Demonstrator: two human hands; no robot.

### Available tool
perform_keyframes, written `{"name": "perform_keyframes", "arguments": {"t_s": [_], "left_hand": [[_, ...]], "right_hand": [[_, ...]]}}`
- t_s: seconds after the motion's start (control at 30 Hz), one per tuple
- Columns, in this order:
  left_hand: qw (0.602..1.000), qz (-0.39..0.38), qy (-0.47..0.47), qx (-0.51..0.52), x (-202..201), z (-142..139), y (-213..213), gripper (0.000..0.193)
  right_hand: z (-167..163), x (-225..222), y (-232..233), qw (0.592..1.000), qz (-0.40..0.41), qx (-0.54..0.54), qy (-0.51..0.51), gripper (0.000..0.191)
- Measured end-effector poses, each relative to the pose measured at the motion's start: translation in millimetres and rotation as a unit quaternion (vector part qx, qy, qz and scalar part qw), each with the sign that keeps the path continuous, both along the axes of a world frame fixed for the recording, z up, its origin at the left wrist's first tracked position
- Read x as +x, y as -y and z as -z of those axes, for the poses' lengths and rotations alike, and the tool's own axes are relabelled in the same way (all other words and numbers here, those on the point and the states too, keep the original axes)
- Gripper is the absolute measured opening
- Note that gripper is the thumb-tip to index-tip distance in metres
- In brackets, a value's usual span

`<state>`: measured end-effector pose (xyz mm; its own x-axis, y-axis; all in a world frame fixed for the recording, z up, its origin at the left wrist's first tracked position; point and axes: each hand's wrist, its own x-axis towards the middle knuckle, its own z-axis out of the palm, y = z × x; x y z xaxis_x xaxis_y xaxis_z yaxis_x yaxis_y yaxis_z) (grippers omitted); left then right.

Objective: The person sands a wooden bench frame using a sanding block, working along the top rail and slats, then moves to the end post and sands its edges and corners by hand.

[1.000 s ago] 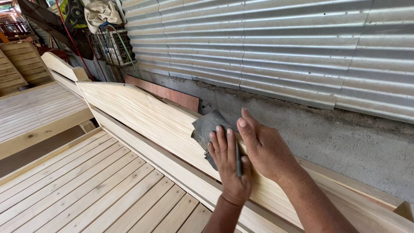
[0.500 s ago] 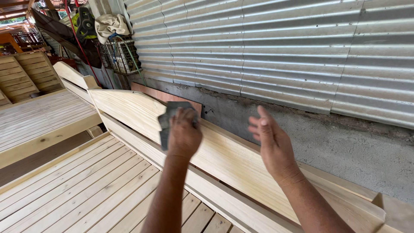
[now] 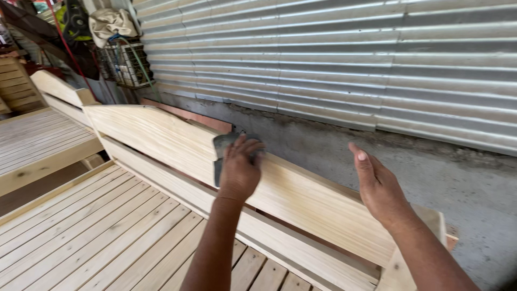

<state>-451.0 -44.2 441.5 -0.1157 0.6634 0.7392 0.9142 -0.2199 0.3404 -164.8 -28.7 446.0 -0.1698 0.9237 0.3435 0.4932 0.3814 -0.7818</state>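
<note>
Nearest the camera lie the pale slats point(image 3: 81, 237) of an unfinished wooden bed frame, running away toward the upper left. Just beyond them the person's left hand point(image 3: 239, 170) presses a grey sheet of sandpaper point(image 3: 222, 148) flat against the face of the curved headboard point(image 3: 161, 143), close under its top edge. The fingers are spread over the sheet, pinning it to the wood rather than pinching it; the sheet's lower part hangs past the heel of the hand, apparently folded, though the view is too soft to be sure. The right hand point(image 3: 379, 188) hovers open with nothing in it, fingers loosely extended, near the headboard's top edge but seemingly not touching it.

Behind the headboard a reddish board point(image 3: 188, 116) leans against a rough concrete base, and above that rises a corrugated metal wall point(image 3: 323, 59). Farther left stand a second bed frame point(image 3: 37, 137) and a wire basket point(image 3: 126, 62) with a cloth bundle on top.

The risks, as a judgement: held only by flat pressure, the sheet could slip out or buckle along its fold. So near the top edge, the hand could ride over and round the edge unevenly, or knuckles could scrape the concrete. Bare fingers on raw pine also invite splinters.
</note>
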Motion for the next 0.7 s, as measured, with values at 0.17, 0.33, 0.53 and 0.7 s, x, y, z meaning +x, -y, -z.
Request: {"name": "perform_keyframes", "arguments": {"t_s": [0.17, 0.33, 0.53, 0.7], "left_hand": [[0.995, 0.027, -0.075, -0.052, 77.1, 11.6, 22.1, 0.019], [0.975, 0.201, -0.093, 0.008, 209.5, 30.0, 59.4, 0.025], [0.982, 0.166, -0.074, -0.055, 210.8, 13.2, 70.7, 0.03], [0.975, 0.176, -0.117, 0.073, 233.2, 38.5, 88.2, 0.047]], "right_hand": [[7.5, 48.7, 3.5, 0.998, -0.002, -0.02, -0.064, 0.103], [12.0, 75.2, 7.4, 0.951, -0.058, -0.051, -0.299, 0.096], [11.1, 89.4, 7.1, 0.887, -0.114, -0.072, -0.441, 0.078], [15.8, 86.6, 9.7, 0.902, -0.113, -0.019, -0.416, 0.078]]}}
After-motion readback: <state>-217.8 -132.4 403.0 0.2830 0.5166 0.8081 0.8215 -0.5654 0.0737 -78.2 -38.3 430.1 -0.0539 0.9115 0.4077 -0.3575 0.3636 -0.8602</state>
